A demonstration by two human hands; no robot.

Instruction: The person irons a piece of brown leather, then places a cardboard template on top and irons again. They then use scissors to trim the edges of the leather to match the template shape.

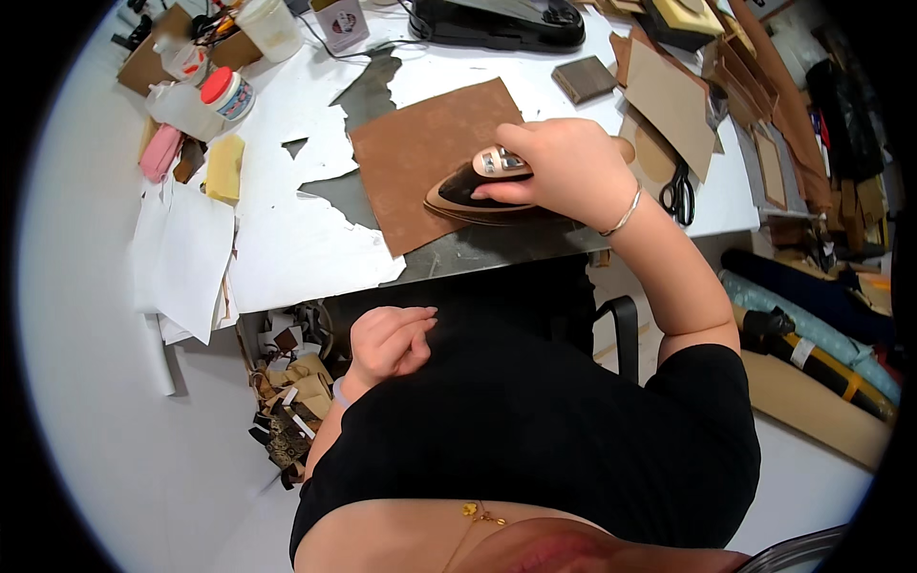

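My right hand (564,167) is closed round the handle of a black and beige iron (457,196), which rests on the right part of a brown sheet (415,143) on the worktable (263,277). The sheet lies partly over a dark grey surface that shows through torn white covering. My left hand (387,344) hangs below the table's front edge, near my body, its fingers curled together with nothing visible in them. Black scissors (680,201) lie right of the iron, and a dark block (583,78) sits beyond the sheet.
Jars (227,94), a yellow sponge (224,167) and paper sheets (181,253) crowd the left side. A black machine (497,21) stands at the back, cardboard pieces (669,110) at the right. Below are a chair arm (626,334), scraps (287,401) and rolls (802,320).
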